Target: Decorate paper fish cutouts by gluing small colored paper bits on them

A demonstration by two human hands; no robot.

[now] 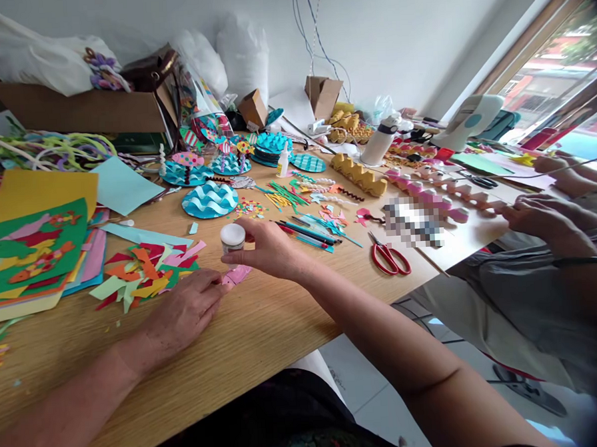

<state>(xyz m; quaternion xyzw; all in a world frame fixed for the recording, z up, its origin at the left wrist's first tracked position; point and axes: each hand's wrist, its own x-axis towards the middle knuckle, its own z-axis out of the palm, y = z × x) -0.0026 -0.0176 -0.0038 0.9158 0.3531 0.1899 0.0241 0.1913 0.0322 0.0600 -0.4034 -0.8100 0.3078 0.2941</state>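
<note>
My right hand [272,248] has its thumb and fingers around a small white-lidded jar [232,236], which stands near the middle of the table. Just below the jar lies a piece of pink paper [238,275]. My left hand [190,309] rests low on the tabletop, its fingers together and the fingertips on the left end of that pink piece. Beyond my left hand is a pile of coloured paper scraps [146,275]. Several pencils and thin sticks [312,235] lie just past my right hand.
Red-handled scissors [390,259] lie to the right. Blue wavy paper discs [210,200] and a glue bottle [283,163] stand farther back. Coloured paper sheets [34,244] are stacked at left. At the right edge, another person's hands [538,214] are over painted egg-carton strips [427,193].
</note>
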